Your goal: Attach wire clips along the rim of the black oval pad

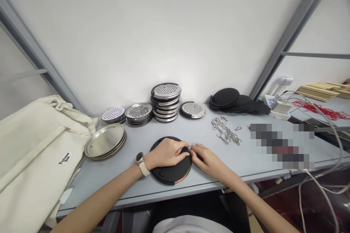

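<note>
A black round disc (170, 174) lies flat on the table in front of me, with a thin coloured edge showing at its lower right. My left hand (171, 151), with a watch at the wrist, rests on top of it, thumb and forefinger closed at the disc's right rim. Against that same rim, my right hand (203, 158) has its fingertips pinched together. Something small and dark sits between the two hands' fingertips, too hidden to name. To the right of my right hand lies a loose heap of small silver metal clips (229, 135).
Behind the disc stand a tall stack of perforated metal discs (166, 91), lower stacks (138, 111) and a single black-edged one (193, 109). Plain metal plates (105, 140) and a cream bag (41, 142) are left. Black pads (225, 97), a power strip (277, 113) and red cords (322, 111) lie right.
</note>
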{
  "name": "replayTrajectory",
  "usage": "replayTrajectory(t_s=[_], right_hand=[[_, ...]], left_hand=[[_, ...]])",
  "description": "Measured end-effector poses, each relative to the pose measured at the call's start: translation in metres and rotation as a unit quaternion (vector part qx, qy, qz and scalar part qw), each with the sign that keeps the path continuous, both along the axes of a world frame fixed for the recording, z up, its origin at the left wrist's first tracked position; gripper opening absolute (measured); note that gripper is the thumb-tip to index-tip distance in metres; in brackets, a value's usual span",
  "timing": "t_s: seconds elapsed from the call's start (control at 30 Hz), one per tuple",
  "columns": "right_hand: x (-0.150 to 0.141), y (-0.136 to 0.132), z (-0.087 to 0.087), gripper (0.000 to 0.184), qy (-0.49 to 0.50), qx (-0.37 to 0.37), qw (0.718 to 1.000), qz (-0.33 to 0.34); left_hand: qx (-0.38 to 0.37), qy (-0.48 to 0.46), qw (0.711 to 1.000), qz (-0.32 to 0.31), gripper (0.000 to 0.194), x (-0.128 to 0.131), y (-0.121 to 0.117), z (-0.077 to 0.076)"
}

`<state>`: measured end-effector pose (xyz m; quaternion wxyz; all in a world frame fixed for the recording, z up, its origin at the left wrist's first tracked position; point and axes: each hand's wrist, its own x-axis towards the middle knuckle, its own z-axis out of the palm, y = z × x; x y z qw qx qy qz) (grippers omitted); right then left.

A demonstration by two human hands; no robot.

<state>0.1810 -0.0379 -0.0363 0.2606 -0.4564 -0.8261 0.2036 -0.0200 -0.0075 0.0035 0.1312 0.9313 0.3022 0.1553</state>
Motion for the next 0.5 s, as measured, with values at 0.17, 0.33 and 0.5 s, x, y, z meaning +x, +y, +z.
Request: replayTrajectory(t_s=[0.17, 0.33, 0.5], right_hand=[[-0.0025, -0.0001, 0.002, 0.024, 0.009, 0.0, 1.0, -0.004], [-0.0027, -0.0012, 0.0027, 0.023, 0.024, -0.009, 1.0, -0.009], [-0.0017, -0.0004, 0.0027, 0.025, 0.029, -0.016, 0.999, -0.015]], left_hand=[[0.007, 0.0, 1.0, -0.001, 0.018, 0.0007, 0.001, -0.001], [0.013, -0.001, 1.0, -0.001, 0.017, 0.0008, 0.0021, -0.0023], [0.009, -0.006, 1.0, -0.002, 0.018, 0.0, 0.0028, -0.0039]])
